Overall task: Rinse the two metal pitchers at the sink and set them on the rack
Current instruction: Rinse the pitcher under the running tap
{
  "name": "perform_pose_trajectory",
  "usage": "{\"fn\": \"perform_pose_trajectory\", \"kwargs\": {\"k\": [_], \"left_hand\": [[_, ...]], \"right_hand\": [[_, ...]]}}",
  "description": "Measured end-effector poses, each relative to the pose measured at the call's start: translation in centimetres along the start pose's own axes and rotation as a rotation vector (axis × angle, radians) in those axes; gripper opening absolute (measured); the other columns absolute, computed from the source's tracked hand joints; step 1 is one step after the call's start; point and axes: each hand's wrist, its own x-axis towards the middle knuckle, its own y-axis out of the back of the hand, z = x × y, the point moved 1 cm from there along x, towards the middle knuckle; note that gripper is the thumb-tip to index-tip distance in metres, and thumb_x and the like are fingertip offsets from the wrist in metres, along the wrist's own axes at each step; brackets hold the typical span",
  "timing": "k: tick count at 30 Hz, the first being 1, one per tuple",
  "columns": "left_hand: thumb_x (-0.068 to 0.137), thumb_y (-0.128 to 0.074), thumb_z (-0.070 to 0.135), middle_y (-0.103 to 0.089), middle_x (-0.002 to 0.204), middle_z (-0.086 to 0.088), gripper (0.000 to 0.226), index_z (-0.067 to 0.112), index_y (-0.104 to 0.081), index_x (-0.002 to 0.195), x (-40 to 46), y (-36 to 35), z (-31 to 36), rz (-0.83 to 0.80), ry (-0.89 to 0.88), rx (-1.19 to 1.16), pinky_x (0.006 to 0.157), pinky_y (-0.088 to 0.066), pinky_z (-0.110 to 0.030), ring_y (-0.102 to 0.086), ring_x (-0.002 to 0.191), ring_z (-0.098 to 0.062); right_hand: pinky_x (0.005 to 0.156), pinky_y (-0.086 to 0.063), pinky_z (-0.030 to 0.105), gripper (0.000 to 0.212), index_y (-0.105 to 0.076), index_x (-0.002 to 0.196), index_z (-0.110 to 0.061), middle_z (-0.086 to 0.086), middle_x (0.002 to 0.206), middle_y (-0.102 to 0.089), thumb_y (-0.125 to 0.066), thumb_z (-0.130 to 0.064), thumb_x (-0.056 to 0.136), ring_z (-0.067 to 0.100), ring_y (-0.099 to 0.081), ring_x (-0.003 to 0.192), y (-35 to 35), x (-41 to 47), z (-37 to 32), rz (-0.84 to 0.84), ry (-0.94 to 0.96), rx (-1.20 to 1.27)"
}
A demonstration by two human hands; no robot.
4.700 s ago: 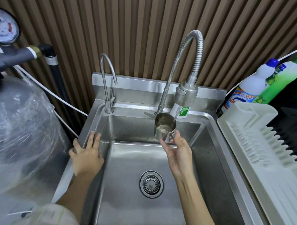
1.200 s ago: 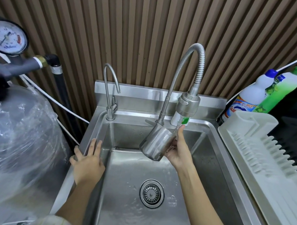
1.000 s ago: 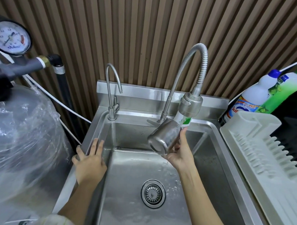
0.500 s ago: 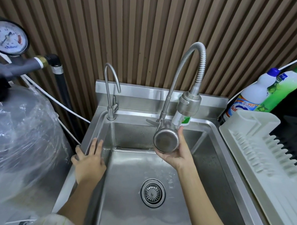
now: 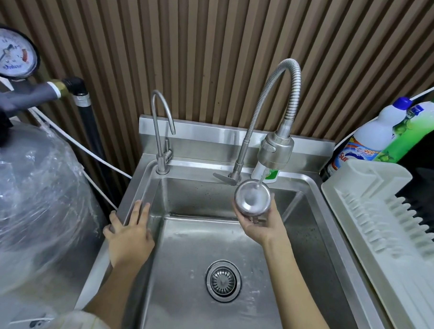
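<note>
Currently the right hand (image 5: pixel 259 224) grips a small round stainless-steel pitcher (image 5: pixel 252 199) from below, fingers wrapped around its body, flat base turned toward the camera. Pitcher sits right under the grey spray head of the flexible coiled-metal faucet (image 5: pixel 275 152), over the back of the steel sink basin (image 5: pixel 195 240). Water stream lands on the upturned base.

Left hand (image 5: pixel 129 231) is empty, spread flat on the sink's left rim, bracing.

Risks, as I judge them:
- Wet smooth metal in a one-hand grip: slip likely, pitcher drops into the basin and dents or clatters.
- Stream on a flat base sprays sideways; splash could reach the counter or the plastic-wrapped tank (image 5: pixel 33 198) on the left.
- Only the outside is being rinsed in this pose; the inside could get skipped.
- Move to the white plastic dish rack (image 5: pixel 379 233) on the right crosses the sink edge; a drip trail or a knock on the rim is possible.

Second pitcher not in view, can't tell where it is.
</note>
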Motion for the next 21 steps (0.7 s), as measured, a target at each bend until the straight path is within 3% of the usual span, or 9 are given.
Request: {"fn": "perform_pose_trajectory", "kwargs": {"k": [3, 5, 6, 8, 10, 13, 16, 19, 21], "left_hand": [[0.076, -0.065, 0.018, -0.04, 0.148, 0.001, 0.068, 0.019, -0.041, 0.14, 0.0, 0.0, 0.0, 0.004, -0.001, 0.003, 0.085, -0.034, -0.061, -0.03, 0.119, -0.055], [0.075, -0.065, 0.019, -0.04, 0.148, 0.001, 0.069, 0.02, -0.041, 0.14, 0.1, -0.1, 0.0, 0.005, -0.005, 0.006, 0.084, -0.035, -0.061, -0.03, 0.119, -0.055], [0.075, -0.065, 0.019, -0.04, 0.148, 0.002, 0.069, 0.02, -0.041, 0.14, 0.2, -0.1, 0.0, 0.005, -0.003, 0.009, 0.084, -0.035, -0.061, -0.03, 0.119, -0.055], [0.075, -0.065, 0.019, -0.041, 0.147, 0.002, 0.069, 0.02, -0.042, 0.139, 0.1, -0.2, 0.0, 0.009, -0.001, 0.015, 0.083, -0.036, -0.061, -0.031, 0.118, -0.055], [0.074, -0.066, 0.018, -0.042, 0.146, 0.001, 0.069, 0.02, -0.043, 0.138, 0.1, -0.2, 0.0, 0.018, -0.007, 0.019, 0.083, -0.036, -0.062, -0.031, 0.117, -0.055], [0.077, -0.062, 0.019, -0.038, 0.149, 0.003, 0.067, 0.022, -0.039, 0.14, 0.1, -0.3, 0.0, 0.008, 0.007, 0.017, 0.086, -0.034, -0.061, -0.028, 0.121, -0.054], [0.08, -0.058, 0.019, -0.034, 0.151, 0.006, 0.066, 0.023, -0.036, 0.142, 0.2, -0.3, 0.0, -0.006, 0.01, -0.004, 0.089, -0.033, -0.06, -0.026, 0.124, -0.054], [0.081, -0.057, 0.02, -0.033, 0.151, 0.007, 0.066, 0.024, -0.035, 0.142, 0.2, -0.4, -0.1, -0.005, 0.015, -0.008, 0.09, -0.033, -0.06, -0.025, 0.124, -0.054], [0.08, -0.057, 0.019, -0.033, 0.151, 0.007, 0.066, 0.024, -0.036, 0.142, 0.2, -0.4, -0.1, -0.004, 0.008, -0.006, 0.089, -0.034, -0.06, -0.026, 0.124, -0.054]], "right_hand": [[0.085, -0.048, 0.056, 0.029, -0.054, 0.089, -0.006, 0.016, 0.098, -0.058, -0.069, -0.029, 0.078, 0.036, -0.059, 0.1, 0.3, 0.1, -0.3, -0.033, 0.104, -0.273], [0.088, -0.048, 0.055, 0.016, -0.055, 0.086, -0.005, 0.017, 0.097, -0.059, -0.063, -0.018, 0.083, 0.033, -0.058, 0.098, 0.6, 0.4, -0.4, -0.02, 0.166, -0.493], [0.088, -0.049, 0.054, 0.014, -0.056, 0.087, -0.003, 0.016, 0.093, -0.059, -0.063, -0.015, 0.085, 0.031, -0.058, 0.094, 0.6, 0.3, -0.5, -0.002, 0.207, -0.581], [0.073, -0.051, 0.042, 0.011, -0.059, 0.083, -0.006, 0.009, 0.074, -0.059, -0.067, -0.014, 0.082, 0.022, -0.057, 0.075, 0.8, 0.1, -0.3, 0.045, 0.309, -0.693], [0.059, -0.041, 0.027, 0.017, -0.057, 0.067, -0.011, 0.0, 0.056, -0.052, -0.07, -0.013, 0.079, 0.014, -0.048, 0.058, 1.1, -0.4, 0.1, 0.058, 0.398, -0.705], [0.05, -0.032, 0.018, 0.04, -0.043, 0.049, -0.015, -0.009, 0.041, -0.042, -0.066, -0.004, 0.081, 0.006, -0.039, 0.047, 2.1, -1.0, 0.6, 0.02, 0.545, -0.704], [0.055, -0.039, 0.017, 0.033, -0.05, 0.058, -0.014, -0.01, 0.048, -0.053, -0.059, 0.001, 0.085, 0.004, -0.047, 0.052, 2.5, -1.6, 1.1, -0.019, 0.606, -0.631], [0.062, -0.046, 0.015, 0.007, -0.062, 0.085, -0.007, -0.004, 0.073, -0.062, -0.058, -0.002, 0.087, 0.005, -0.054, 0.063, 2.5, -1.5, 1.0, -0.057, 0.648, -0.529], [0.062, -0.046, 0.015, 0.012, -0.059, 0.079, -0.01, -0.007, 0.069, -0.065, -0.056, -0.002, 0.088, 0.002, -0.058, 0.06, 2.3, -1.6, 0.9, -0.105, 0.667, -0.528]]}}
